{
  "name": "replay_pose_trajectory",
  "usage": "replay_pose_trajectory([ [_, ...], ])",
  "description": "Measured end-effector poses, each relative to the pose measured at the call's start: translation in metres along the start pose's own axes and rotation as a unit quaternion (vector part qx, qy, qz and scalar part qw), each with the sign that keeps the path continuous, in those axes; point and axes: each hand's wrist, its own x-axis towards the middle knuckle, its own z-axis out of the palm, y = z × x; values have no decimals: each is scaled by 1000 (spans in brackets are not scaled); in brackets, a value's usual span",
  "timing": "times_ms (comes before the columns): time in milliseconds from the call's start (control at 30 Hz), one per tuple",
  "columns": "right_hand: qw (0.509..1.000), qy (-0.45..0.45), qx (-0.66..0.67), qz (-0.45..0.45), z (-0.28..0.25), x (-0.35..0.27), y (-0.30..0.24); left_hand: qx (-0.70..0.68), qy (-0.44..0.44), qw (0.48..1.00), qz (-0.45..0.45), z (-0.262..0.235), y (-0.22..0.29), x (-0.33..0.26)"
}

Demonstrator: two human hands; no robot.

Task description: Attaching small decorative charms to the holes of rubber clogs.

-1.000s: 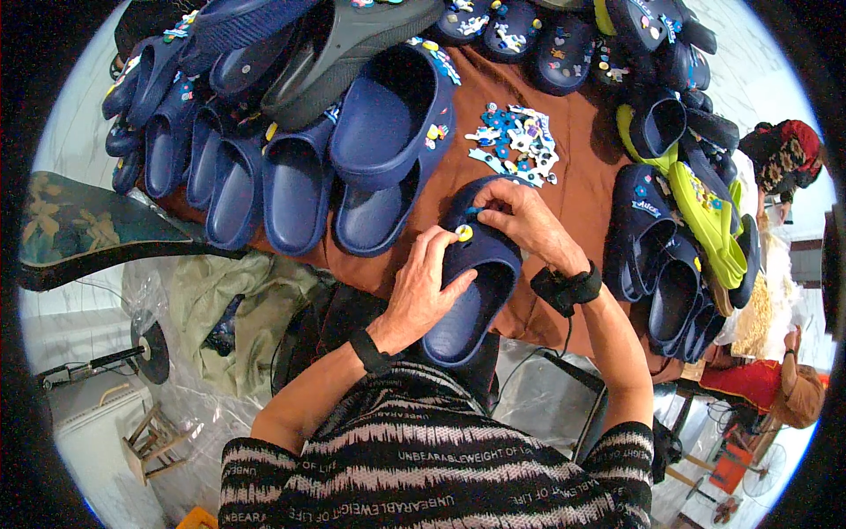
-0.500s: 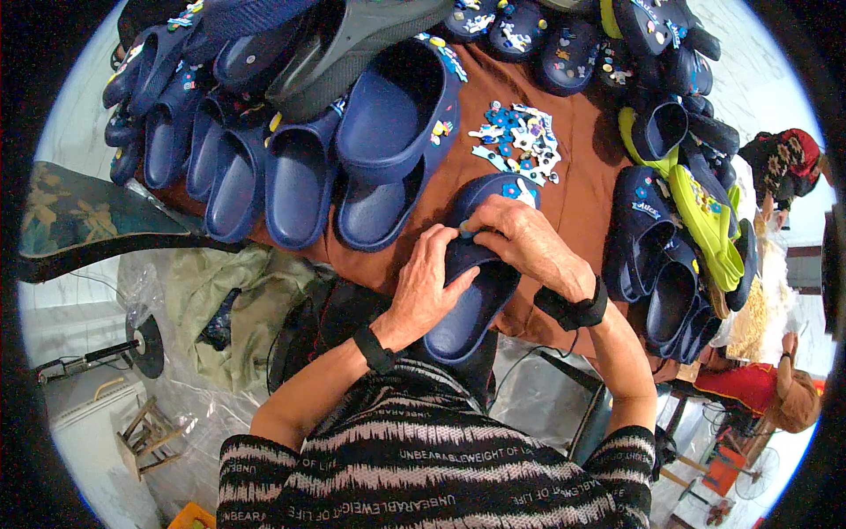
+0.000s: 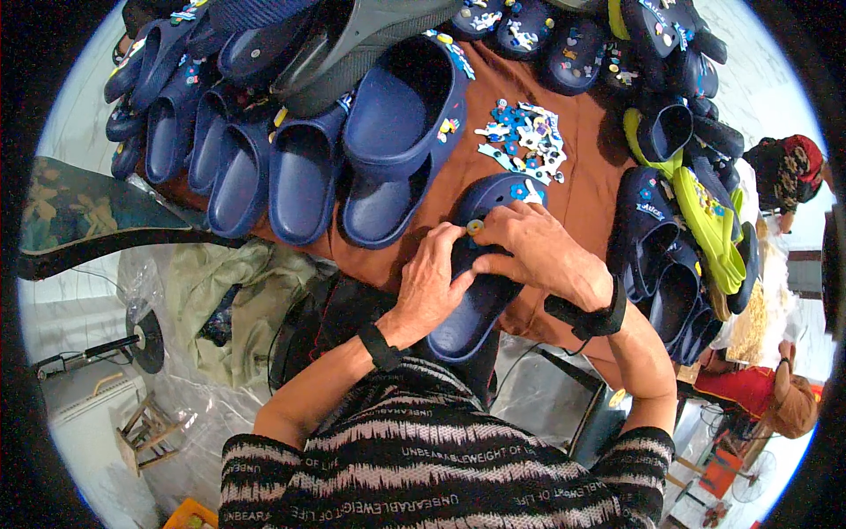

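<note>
Hands: left hand (image 3: 434, 286), right hand (image 3: 538, 256) grip clamped on navy clog (image 3: 480, 304); charm pile (image 3: 522, 139) just beyond, clog row (image 3: 291, 167) left.

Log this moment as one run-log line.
left hand: steadies navy foam clog | right hand: pinches small round yellow charm at clog's top | pile of blue-white charms behind, on brown tablecloth

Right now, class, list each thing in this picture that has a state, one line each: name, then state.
navy clog: gripped in both hands, sole down, over the table's edge
round charm: pinched at the clog's upper
left hand: closed on the clog
right hand: closed on the clog
loose charms: heaped on the brown cloth
</note>
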Motion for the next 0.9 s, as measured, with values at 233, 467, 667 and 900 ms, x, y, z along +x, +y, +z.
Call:
replay_pose_trajectory([
  [233,996,-4,-83,-19,11,-3,2,-11,-14,1000,-10,-1,3,2],
  [467,988,97,116,-10,25,-27,19,-9,-10,1000,12,-3,5,5],
  [667,970,201,136,16,17,-36,23,48,-15,998,43,-10,9,9],
  [900,928,282,204,131,19,-30,69,67,-22,995,71,-10,7,16],
])
